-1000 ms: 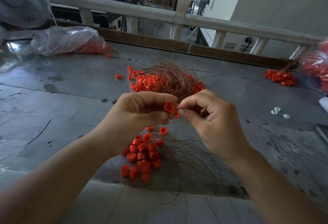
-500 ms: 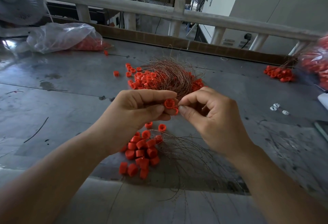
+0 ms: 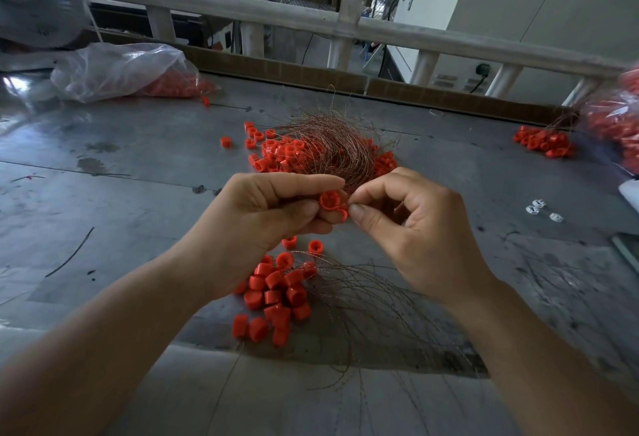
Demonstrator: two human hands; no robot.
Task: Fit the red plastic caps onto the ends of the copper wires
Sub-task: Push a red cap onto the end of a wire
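Note:
My left hand pinches a red plastic cap between thumb and fingers, its open end facing me. My right hand meets it from the right, thumb and forefinger pinched at the cap's edge; a thin copper wire there is too fine to make out. Below my hands lies a pile of red caps with loose copper wires fanning to the right. Behind my hands sits a tangled bundle of copper wires on more red caps.
The grey metal table carries a clear bag of red caps at the back left, another cap heap and a bag at the right. A fan stands far left. Small white parts lie right.
Both hands stay together at the cap with only small finger shifts; the view has drifted slightly.

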